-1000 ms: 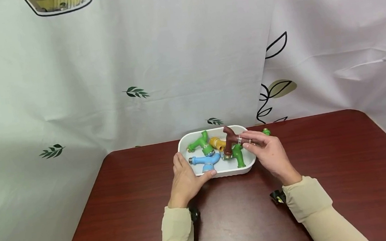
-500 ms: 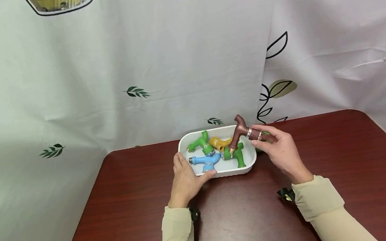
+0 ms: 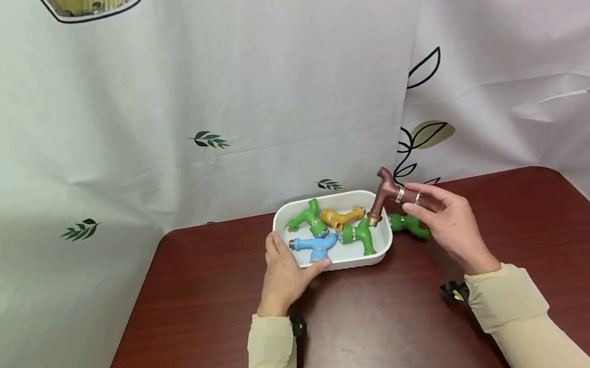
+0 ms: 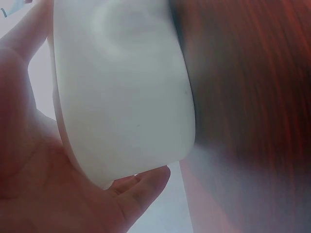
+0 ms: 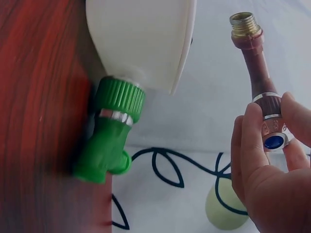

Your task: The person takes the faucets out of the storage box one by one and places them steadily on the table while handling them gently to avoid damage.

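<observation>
By the right end of the white tray (image 3: pixel 356 263): brown tap (image 3: pixel 387 190) held up above the rim, further right than half a second ago
What changed: yellow tap (image 3: pixel 350 217) is uncovered and the loose green tap (image 3: pixel 412 224) just beside the tray, on the surface (image 3: pixel 372 324), shows properly, so I'd call the brown one clear of the pile
Right grip (image 3: pixel 453 222): clamped on the brown tap's handle end, thumb against fingers, only the handle's thickness between
Left grip (image 3: pixel 282 274): round the tray's near left corner, thumb at the near rim, steadying it I reckon
Also in tray: blue tap (image 3: pixel 314 243), two more green taps (image 3: pixel 367 240)
</observation>
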`<state>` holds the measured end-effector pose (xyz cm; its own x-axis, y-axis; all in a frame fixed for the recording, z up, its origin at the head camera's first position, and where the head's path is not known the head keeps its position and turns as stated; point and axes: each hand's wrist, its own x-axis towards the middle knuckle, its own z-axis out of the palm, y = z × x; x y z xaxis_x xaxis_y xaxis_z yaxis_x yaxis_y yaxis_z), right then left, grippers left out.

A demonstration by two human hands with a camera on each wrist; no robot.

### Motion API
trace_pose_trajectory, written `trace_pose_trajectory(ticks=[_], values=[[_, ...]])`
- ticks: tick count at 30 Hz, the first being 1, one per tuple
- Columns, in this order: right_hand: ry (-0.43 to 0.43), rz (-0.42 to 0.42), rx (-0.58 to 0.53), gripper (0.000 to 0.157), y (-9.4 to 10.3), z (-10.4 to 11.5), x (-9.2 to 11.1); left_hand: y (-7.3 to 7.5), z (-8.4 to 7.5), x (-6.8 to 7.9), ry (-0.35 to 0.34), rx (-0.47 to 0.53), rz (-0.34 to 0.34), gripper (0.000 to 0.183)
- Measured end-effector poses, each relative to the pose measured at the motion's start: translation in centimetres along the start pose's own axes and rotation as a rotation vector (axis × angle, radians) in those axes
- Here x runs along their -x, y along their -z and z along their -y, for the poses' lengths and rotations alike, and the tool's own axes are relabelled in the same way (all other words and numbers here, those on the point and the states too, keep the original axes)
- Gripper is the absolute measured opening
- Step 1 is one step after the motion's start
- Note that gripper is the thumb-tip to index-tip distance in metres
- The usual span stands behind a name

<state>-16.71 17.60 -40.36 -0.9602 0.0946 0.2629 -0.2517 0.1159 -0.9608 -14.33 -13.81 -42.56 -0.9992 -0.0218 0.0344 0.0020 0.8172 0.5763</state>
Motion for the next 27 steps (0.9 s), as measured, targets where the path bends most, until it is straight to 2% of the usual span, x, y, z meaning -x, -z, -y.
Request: trace_pose_trajectory(ticks=[12, 20, 27], values=[[0.020, -0.026, 0.080, 0.041, 2.4, -0.9, 0.0, 0.0, -0.1, 0.0, 0.002, 0.000, -0.001, 0.134], [0.026, -0.004, -0.153, 0.037, 3.7, -1.3, 0.2, -0.1, -0.1, 0.0, 0.002, -0.001, 0.000, 0.134], [0.033, 0.035, -0.085, 0.036, 4.8, -1.5, -0.1, 0.0, -0.1, 0.0, 0.003, -0.001, -0.003, 0.134]])
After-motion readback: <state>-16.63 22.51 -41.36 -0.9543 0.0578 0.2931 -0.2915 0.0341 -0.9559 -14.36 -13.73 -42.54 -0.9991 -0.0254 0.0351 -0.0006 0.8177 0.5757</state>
